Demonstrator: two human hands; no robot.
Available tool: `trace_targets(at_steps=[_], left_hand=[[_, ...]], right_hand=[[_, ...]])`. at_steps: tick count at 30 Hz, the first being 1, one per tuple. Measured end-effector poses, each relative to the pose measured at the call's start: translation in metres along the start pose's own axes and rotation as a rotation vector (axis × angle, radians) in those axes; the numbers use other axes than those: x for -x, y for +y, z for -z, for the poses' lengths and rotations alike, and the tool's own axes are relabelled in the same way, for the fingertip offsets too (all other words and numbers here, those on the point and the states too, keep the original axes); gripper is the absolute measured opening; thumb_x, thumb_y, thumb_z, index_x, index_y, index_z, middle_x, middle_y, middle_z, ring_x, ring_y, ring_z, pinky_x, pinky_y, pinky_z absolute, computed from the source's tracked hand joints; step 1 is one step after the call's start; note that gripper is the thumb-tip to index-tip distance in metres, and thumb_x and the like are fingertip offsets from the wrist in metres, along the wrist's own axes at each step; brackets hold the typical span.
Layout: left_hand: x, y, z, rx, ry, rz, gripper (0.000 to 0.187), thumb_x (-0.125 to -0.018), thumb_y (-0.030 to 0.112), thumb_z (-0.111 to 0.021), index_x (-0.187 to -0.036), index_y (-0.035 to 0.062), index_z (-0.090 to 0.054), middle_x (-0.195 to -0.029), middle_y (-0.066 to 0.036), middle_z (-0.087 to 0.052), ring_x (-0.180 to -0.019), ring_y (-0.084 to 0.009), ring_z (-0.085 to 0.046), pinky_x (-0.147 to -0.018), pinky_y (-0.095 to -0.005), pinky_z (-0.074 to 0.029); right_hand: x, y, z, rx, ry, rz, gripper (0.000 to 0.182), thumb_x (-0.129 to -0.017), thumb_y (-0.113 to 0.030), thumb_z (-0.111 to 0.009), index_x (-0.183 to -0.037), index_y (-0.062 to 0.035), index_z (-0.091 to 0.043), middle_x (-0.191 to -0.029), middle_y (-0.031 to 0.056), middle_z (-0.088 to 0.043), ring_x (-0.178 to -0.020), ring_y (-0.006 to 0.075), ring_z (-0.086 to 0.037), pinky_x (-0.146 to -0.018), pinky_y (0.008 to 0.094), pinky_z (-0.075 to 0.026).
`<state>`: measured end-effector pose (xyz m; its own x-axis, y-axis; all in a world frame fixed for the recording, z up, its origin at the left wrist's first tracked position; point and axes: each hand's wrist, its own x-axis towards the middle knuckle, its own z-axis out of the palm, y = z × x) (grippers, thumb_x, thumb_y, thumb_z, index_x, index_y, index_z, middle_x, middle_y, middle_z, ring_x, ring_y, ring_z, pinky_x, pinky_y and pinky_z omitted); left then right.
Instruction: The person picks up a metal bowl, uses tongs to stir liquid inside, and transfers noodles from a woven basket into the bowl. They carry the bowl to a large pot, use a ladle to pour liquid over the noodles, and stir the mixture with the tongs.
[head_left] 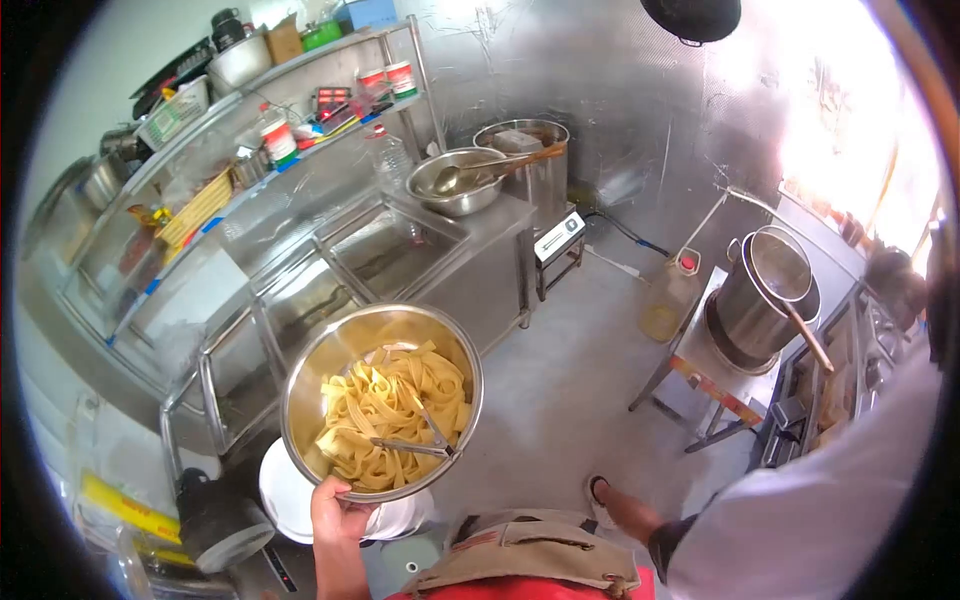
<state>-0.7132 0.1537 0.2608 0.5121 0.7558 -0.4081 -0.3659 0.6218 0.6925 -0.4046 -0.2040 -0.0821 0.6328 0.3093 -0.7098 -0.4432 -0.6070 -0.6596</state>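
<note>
My left hand grips the near rim of a wide stainless steel bowl, holding it up in front of me. Inside the bowl lies a heap of broad yellow noodles. A pair of metal tongs rests on the noodles, its joined end against the bowl's right rim and its arms spread apart. No hand touches the tongs. My right hand is out of view.
Stainless sinks line the left, beneath a loaded shelf. A metal basin with a ladle sits on the counter. At right stand a tall pot on a burner and another person in a white top. A plastic jug is on the floor.
</note>
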Motion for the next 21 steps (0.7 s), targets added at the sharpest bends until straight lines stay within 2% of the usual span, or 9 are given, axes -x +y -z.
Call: trace_targets(at_steps=[4,7,9,10,11,12,14,18,21], left_hand=[[-0.055,0.008,-0.032,0.064,-0.003,0.061,0.061,-0.07,0.012,-0.048,-0.13,-0.0022,-0.046,-0.127,-0.019,-0.054,-0.113,-0.0383,-0.056,-0.093,-0.0544,-0.047],[-0.106,0.01,-0.045,0.04,-0.104,0.05,0.061,-0.071,0.01,-0.047,-0.131,-0.002,-0.045,-0.129,-0.02,-0.053,-0.115,-0.0382,-0.054,-0.093,-0.055,-0.046],[-0.137,0.006,-0.061,0.094,-0.034,0.064,0.059,-0.072,0.01,-0.046,-0.13,-0.002,-0.046,-0.126,-0.02,-0.055,-0.115,-0.0375,-0.055,-0.093,-0.0533,-0.047],[-0.155,0.004,-0.067,0.125,-0.005,0.072,0.058,-0.073,0.01,-0.046,-0.129,-0.002,-0.047,-0.125,-0.02,-0.055,-0.114,-0.0372,-0.055,-0.093,-0.0525,-0.047],[-0.17,0.005,-0.074,0.001,0.02,0.003,0.056,-0.073,0.009,-0.047,-0.127,-0.0026,-0.048,-0.123,-0.019,-0.057,-0.113,-0.0362,-0.056,-0.093,-0.051,-0.047],[-0.187,0.008,-0.082,-0.122,0.037,-0.067,0.053,-0.073,0.009,-0.047,-0.125,-0.0032,-0.05,-0.12,-0.019,-0.058,-0.112,-0.0353,-0.057,-0.093,-0.0495,-0.048],[-0.236,0.0,-0.06,-0.943,-0.105,-0.477,0.045,-0.072,0.006,-0.049,-0.115,-0.0057,-0.054,-0.109,-0.016,-0.064,-0.104,-0.0315,-0.062,-0.089,-0.044,-0.05],[-0.321,0.024,-0.115,0.201,0.264,-0.029,0.042,-0.07,0.003,-0.048,-0.111,-0.0066,-0.055,-0.106,-0.014,-0.063,-0.099,-0.0305,-0.063,-0.087,-0.0433,-0.05],[-0.369,0.045,-0.126,0.178,0.227,-0.084,0.052,-0.07,0.01,-0.048,-0.12,-0.0042,-0.05,-0.117,-0.017,-0.059,-0.108,-0.0333,-0.058,-0.096,-0.0468,-0.047]], right_hand=[[-0.025,0.026,0.012,-0.095,0.068,-0.05,0.035,-0.086,-0.024,-0.057,-0.111,0.0002,-0.057,-0.102,0.0157,-0.061,-0.087,0.0294,-0.061,-0.07,0.0425,-0.05],[-0.044,0.05,0.035,-0.011,0.167,0.196,0.03,-0.086,-0.019,-0.058,-0.109,0.0005,-0.058,-0.099,0.0147,-0.062,-0.083,0.029,-0.062,-0.066,0.0424,-0.051],[-0.087,0.028,0.058,-0.097,0.176,0.247,0.027,-0.086,-0.016,-0.059,-0.107,0.0007,-0.059,-0.097,0.0141,-0.063,-0.081,0.0287,-0.063,-0.064,0.0423,-0.052],[-0.111,-0.019,0.067,-0.373,0.108,-0.084,0.023,-0.084,-0.012,-0.059,-0.105,-0.0011,-0.059,-0.094,0.0133,-0.062,-0.074,0.0285,-0.063,-0.055,0.0419,-0.053],[-0.131,-0.07,0.079,-0.346,0.157,-0.051,0.022,-0.084,-0.013,-0.059,-0.102,-0.0003,-0.058,-0.092,0.0133,-0.062,-0.072,0.027,-0.065,-0.052,0.0374,-0.052],[-0.138,-0.154,0.083,-0.323,0.208,-0.011,0.022,-0.084,-0.015,-0.06,-0.099,0.0005,-0.057,-0.089,0.0133,-0.061,-0.071,0.0255,-0.066,-0.049,0.0329,-0.052],[-0.185,-0.253,0.1,-0.263,0.25,0.108,0.023,-0.086,-0.017,-0.057,-0.099,0.0013,-0.058,-0.089,0.0143,-0.061,-0.07,0.0257,-0.067,-0.052,0.0336,-0.053],[-0.259,-0.45,0.13,-0.169,0.129,0.312,0.028,-0.089,-0.023,-0.055,-0.101,0.0028,-0.058,-0.091,0.0142,-0.062,-0.07,0.0254,-0.066,-0.055,0.0342,-0.054],[-0.289,-0.579,0.13,-0.093,0.103,0.439,0.026,-0.091,-0.021,-0.053,-0.1,0.0029,-0.058,-0.087,0.0129,-0.063,-0.068,0.0236,-0.065,-0.057,0.0344,-0.055]])
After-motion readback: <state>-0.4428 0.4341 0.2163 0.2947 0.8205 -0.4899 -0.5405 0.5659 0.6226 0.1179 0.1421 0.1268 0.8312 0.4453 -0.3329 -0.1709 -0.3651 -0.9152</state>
